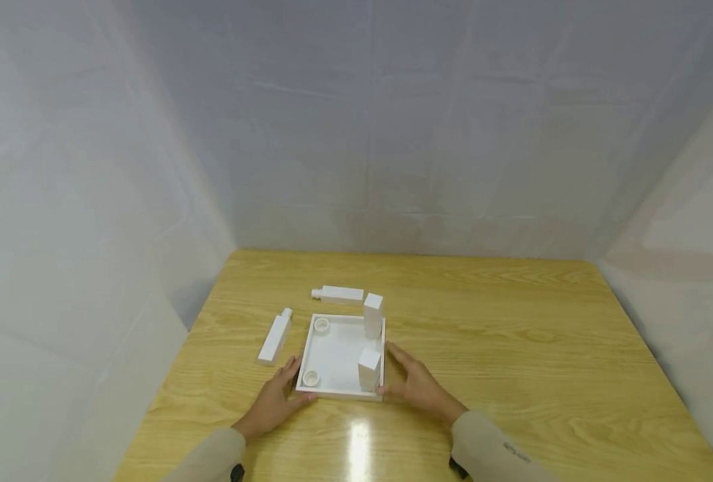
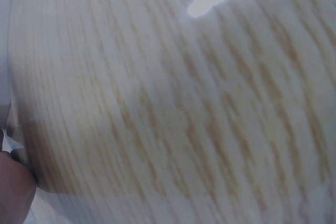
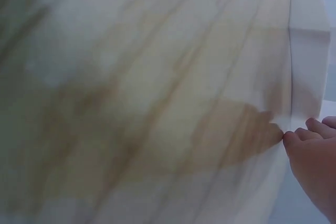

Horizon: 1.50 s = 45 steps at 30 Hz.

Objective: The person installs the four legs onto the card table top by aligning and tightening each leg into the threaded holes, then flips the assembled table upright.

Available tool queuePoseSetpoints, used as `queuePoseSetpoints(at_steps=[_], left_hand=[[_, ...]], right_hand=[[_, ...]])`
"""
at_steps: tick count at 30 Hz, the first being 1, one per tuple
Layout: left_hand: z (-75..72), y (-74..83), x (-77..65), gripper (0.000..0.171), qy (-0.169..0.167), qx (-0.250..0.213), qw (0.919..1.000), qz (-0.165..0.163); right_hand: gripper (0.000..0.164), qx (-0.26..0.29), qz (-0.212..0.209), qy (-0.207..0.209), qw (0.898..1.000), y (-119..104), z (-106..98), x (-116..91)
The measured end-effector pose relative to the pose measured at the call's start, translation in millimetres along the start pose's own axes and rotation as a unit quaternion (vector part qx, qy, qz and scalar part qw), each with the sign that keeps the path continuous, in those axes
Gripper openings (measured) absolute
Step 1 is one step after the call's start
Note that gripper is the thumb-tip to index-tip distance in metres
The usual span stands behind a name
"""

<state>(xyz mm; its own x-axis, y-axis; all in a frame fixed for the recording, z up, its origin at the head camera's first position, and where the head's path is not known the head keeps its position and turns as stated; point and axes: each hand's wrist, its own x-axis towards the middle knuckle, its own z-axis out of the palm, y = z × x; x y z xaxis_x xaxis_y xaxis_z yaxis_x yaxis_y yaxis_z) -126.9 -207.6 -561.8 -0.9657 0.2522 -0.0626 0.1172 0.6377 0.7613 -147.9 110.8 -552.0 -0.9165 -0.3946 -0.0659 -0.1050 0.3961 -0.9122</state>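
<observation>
A shallow white square panel with a raised rim lies flat on the table. Upright at its right corners stand two white square posts, a far one and a near one. Round sockets, one far and one near, sit at the left corners. My left hand touches the panel's near left corner, fingers along the side and thumb by the front edge. Against the right side rests my right hand, thumb near the front corner. In the right wrist view its fingertips meet a white edge.
Behind the panel a white post with a narrow round end lies on its side. Another such post lies to the left. The wooden table is bordered by white sheeting at the back and sides.
</observation>
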Motion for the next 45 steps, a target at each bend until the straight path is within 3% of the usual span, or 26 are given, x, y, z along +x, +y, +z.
queuePoseSetpoints(at_steps=[9,16,23,30,37,41,45], left_hand=[[-0.5,0.4,-0.5,0.088,-0.002,-0.004,1.0000,-0.004],[0.2,-1.1,0.2,0.087,-0.001,-0.004,1.0000,-0.003],[0.0,-0.7,1.3,0.087,0.001,-0.011,0.9999,-0.003],[-0.9,-0.1,1.1,0.087,0.003,-0.013,0.9999,-0.004],[-12.6,1.8,3.2,0.089,-0.040,-0.014,0.9991,-0.004],[-27.0,2.6,8.9,0.090,-0.087,-0.024,0.9958,-0.016],[-44.8,8.8,18.4,0.086,-0.122,-0.032,0.9920,-0.006]], right_hand=[[0.107,0.000,0.004,-0.015,1.000,11,4,1],[0.112,-0.025,-0.019,-0.024,0.999,15,2,1],[0.112,-0.030,-0.034,-0.029,0.999,17,4,0],[0.107,-0.018,-0.020,-0.024,0.999,15,4,-2],[0.107,-0.019,-0.018,-0.025,0.999,14,4,-2],[0.107,-0.028,-0.018,-0.029,0.999,14,4,-1],[0.108,-0.037,-0.026,-0.033,0.998,13,3,-1]])
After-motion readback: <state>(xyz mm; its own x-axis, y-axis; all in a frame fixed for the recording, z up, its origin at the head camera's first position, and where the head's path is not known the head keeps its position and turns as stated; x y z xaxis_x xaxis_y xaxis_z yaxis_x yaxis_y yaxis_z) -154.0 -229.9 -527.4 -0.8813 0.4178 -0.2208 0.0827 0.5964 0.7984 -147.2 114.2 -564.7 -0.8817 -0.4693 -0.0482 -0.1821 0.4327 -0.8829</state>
